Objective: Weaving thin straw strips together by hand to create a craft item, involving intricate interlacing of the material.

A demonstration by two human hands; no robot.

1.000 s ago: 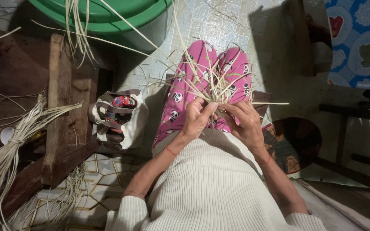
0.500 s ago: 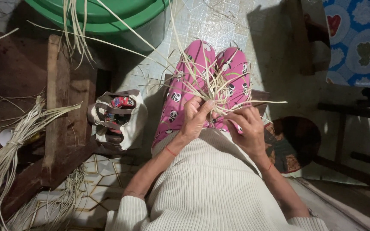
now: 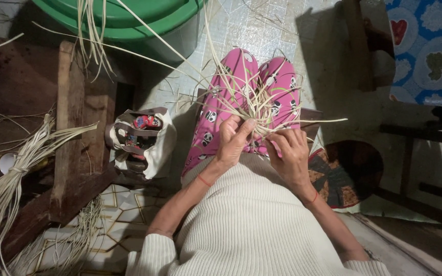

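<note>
A tangle of pale straw strips (image 3: 254, 105) fans out over my lap, above pink patterned trousers (image 3: 216, 110). My left hand (image 3: 234, 138) pinches the point where the strips meet, thumb up against them. My right hand (image 3: 288, 153) grips the same strips from the right side, fingers curled around several strands. Long strips rise from the bundle toward the top of the view. The woven part under my fingers is hidden.
A cloth bag (image 3: 141, 140) with coloured items stands on the tiled floor to my left. Beside it is a dark wooden bench (image 3: 75, 128), a tied straw bundle (image 3: 6, 189), a green tub (image 3: 129, 20), a round patterned mat (image 3: 349, 174) and a blue patterned cloth (image 3: 428, 48).
My right hand has slid down and nearer my body along the strips, then closed around them. My left hand has kept its pinch, and the loose strands have shifted slightly.
</note>
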